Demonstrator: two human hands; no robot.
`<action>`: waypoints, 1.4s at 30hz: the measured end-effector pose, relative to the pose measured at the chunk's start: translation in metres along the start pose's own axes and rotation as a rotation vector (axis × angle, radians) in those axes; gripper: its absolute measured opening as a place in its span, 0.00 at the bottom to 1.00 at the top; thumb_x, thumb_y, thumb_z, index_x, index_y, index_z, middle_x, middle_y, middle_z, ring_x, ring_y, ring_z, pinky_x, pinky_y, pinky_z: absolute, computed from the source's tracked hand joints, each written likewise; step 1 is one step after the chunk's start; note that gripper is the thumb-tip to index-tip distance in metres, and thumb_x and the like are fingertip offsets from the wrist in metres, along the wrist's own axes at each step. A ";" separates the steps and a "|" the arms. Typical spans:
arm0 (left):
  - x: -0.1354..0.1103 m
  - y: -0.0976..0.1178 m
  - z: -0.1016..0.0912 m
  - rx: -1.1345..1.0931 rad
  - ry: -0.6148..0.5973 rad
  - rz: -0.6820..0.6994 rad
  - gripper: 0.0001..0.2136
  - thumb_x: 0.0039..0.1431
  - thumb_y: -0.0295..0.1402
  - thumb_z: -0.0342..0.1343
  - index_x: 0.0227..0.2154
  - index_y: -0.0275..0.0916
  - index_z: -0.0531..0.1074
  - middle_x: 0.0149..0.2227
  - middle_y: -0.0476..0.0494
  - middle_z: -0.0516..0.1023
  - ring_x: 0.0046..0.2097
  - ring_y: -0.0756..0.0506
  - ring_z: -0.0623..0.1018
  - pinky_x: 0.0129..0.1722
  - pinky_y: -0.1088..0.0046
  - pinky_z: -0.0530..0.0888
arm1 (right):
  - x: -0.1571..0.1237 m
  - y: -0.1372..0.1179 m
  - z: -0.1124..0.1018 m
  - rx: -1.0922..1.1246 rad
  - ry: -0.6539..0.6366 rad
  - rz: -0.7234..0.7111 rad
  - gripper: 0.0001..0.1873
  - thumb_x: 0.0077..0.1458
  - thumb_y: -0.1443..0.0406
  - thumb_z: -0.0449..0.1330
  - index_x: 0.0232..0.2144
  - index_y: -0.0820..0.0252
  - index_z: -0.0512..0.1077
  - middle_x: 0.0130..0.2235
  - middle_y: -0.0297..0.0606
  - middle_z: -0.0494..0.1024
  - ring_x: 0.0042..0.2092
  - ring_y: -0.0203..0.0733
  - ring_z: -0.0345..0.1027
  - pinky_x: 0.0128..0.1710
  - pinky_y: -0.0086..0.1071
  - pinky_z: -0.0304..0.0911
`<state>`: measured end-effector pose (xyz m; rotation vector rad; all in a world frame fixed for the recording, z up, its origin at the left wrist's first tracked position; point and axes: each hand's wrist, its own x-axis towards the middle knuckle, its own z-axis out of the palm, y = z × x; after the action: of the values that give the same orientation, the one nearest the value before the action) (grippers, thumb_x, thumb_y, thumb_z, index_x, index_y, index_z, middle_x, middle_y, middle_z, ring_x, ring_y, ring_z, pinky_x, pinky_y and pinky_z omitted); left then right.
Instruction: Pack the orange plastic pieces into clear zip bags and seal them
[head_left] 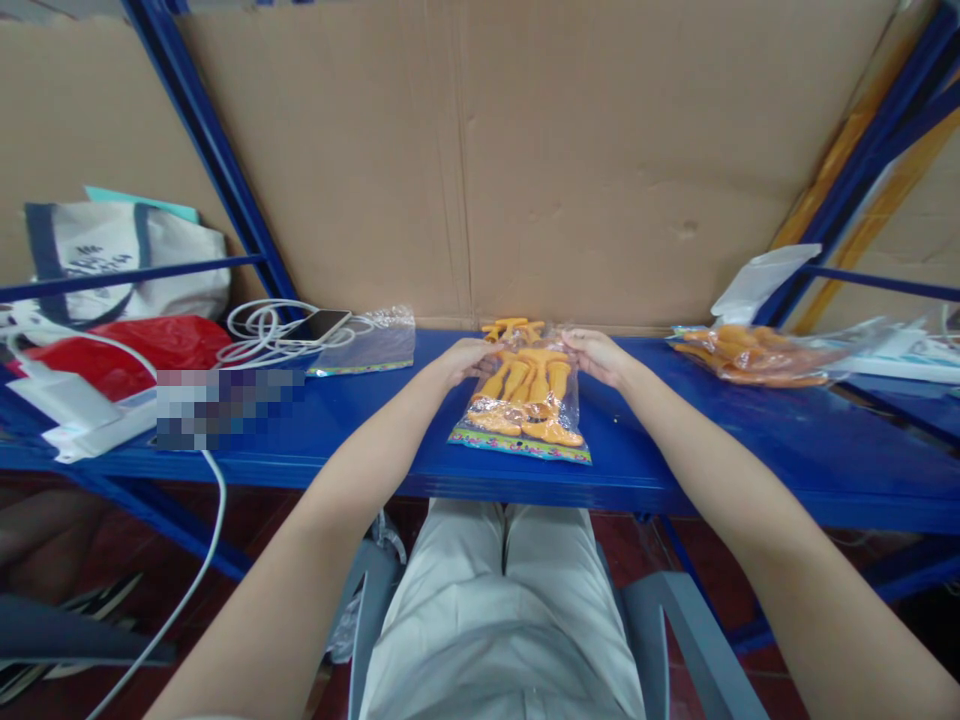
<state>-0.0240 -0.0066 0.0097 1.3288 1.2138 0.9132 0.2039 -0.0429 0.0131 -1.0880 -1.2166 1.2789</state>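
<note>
At mid-frame, the left hand (466,358) and right hand (598,355) each pinch the bag (525,405) of orange pieces on the desk (750,440).

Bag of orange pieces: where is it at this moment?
In the head view the bag of orange pieces lies at the middle of the blue shelf, its far end held between the left hand and right hand.

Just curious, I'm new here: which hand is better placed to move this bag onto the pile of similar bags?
Probably the right hand: it grips the bag on the side nearer the pile; the left hand would have to cross over.
</note>
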 end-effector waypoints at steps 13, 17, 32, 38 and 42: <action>0.006 0.000 -0.007 -0.103 -0.009 0.015 0.06 0.54 0.23 0.61 0.24 0.36 0.72 0.25 0.46 0.79 0.26 0.50 0.78 0.38 0.70 0.79 | 0.001 0.005 -0.006 -0.102 -0.007 0.145 0.09 0.59 0.75 0.60 0.28 0.63 0.73 0.27 0.38 0.79 0.27 0.33 0.73 0.37 0.28 0.72; 0.007 -0.003 -0.010 -0.040 0.048 0.014 0.10 0.50 0.21 0.65 0.22 0.35 0.70 0.25 0.46 0.79 0.27 0.50 0.79 0.37 0.70 0.79 | 0.001 0.004 -0.007 -0.106 0.019 0.150 0.09 0.60 0.76 0.58 0.29 0.64 0.75 0.27 0.39 0.80 0.27 0.33 0.75 0.37 0.29 0.74; 0.012 -0.010 -0.023 -0.082 0.018 0.046 0.09 0.48 0.14 0.62 0.23 0.34 0.73 0.26 0.46 0.81 0.28 0.49 0.81 0.42 0.66 0.81 | 0.023 0.024 -0.025 -0.227 -0.013 -0.112 0.10 0.48 0.78 0.63 0.21 0.62 0.76 0.26 0.38 0.80 0.28 0.33 0.74 0.37 0.30 0.75; 0.018 -0.011 -0.016 0.132 0.096 0.130 0.11 0.43 0.12 0.58 0.17 0.34 0.71 0.20 0.51 0.76 0.27 0.50 0.80 0.43 0.66 0.80 | 0.039 0.031 -0.026 -0.463 -0.018 -0.286 0.11 0.43 0.77 0.59 0.16 0.61 0.72 0.21 0.34 0.76 0.26 0.35 0.71 0.35 0.34 0.73; 0.022 -0.012 -0.012 0.402 0.160 0.238 0.12 0.42 0.13 0.50 0.16 0.35 0.72 0.17 0.51 0.74 0.28 0.49 0.80 0.40 0.71 0.79 | 0.041 0.029 -0.028 -0.667 -0.013 -0.363 0.12 0.39 0.78 0.52 0.15 0.60 0.69 0.20 0.32 0.72 0.24 0.34 0.67 0.36 0.34 0.70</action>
<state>-0.0329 0.0164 -0.0028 1.7764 1.4356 0.9908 0.2258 0.0006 -0.0166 -1.2360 -1.8203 0.6065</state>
